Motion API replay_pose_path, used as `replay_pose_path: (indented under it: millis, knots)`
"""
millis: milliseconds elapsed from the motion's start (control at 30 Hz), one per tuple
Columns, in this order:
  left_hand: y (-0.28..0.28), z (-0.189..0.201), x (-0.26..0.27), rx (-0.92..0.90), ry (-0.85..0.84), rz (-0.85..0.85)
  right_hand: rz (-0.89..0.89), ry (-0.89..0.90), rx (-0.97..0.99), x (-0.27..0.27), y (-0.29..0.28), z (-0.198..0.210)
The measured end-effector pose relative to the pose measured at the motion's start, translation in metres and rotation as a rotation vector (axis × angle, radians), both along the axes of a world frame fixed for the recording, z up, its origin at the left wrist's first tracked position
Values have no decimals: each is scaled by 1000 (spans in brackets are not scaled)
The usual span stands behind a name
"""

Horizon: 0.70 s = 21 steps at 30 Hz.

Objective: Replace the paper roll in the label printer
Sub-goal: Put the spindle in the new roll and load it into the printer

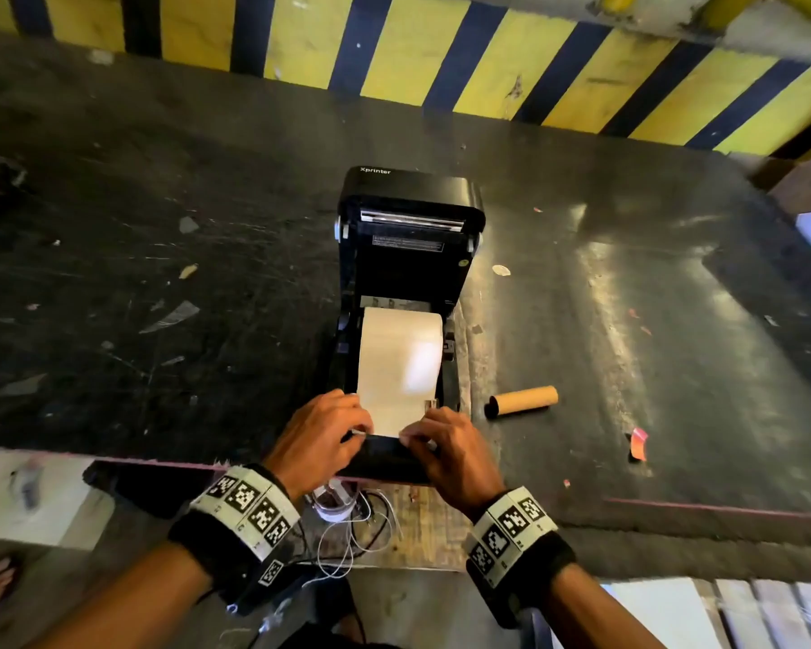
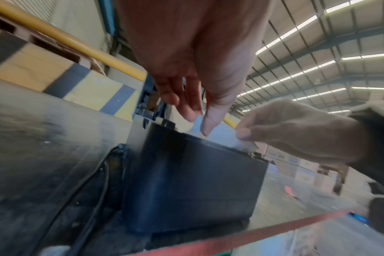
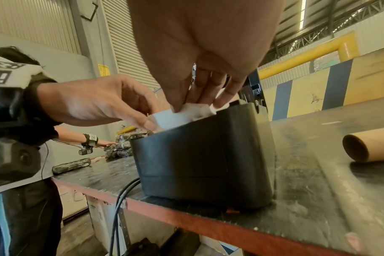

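Note:
A black label printer stands at the table's near edge with its lid tipped up and back. A white paper roll lies in its open bay, and its loose end runs forward to the printer's front lip. My left hand pinches the left corner of that paper end. At the right corner my right hand pinches the same paper end. Both hands sit over the printer's front wall. An empty brown cardboard core lies on the table to the printer's right.
The dark scratched table has a red front edge and scattered paper scraps. A yellow and blue striped barrier runs along the back. Cables hang from the printer below the edge. Another person works at the left.

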<state>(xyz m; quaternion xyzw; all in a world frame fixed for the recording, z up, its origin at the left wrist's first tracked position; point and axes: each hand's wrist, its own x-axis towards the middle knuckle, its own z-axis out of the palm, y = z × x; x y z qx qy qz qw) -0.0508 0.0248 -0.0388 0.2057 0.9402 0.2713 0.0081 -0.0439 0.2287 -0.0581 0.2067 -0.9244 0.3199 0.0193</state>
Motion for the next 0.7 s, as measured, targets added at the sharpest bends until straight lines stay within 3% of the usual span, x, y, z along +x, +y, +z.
replay_pose_path:
  millis: [700]
  knots:
    - [7,-7,101,6,78,146,106,14,54,71,0,-1]
